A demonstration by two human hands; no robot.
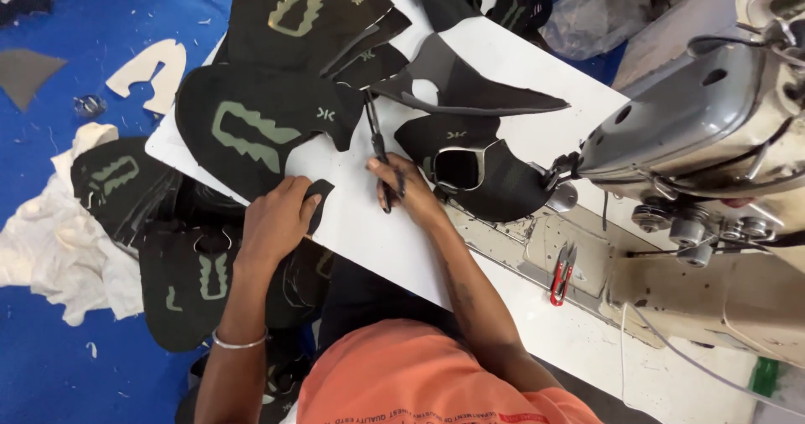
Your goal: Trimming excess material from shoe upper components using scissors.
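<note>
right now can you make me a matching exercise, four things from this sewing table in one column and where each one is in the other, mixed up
Things:
1. scissors
2. red thread snips
3. small black piece
4. silver bangle

Places:
A. under the left hand's fingers
B. on the left wrist
C. in the right hand
D. on the sewing machine bed, untouched

Pairs: 1-C, 2-D, 3-A, 4-B

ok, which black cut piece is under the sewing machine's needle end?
The black piece with the grey-edged opening, right of the right hand; the others lie away from the sewing machine.
</note>
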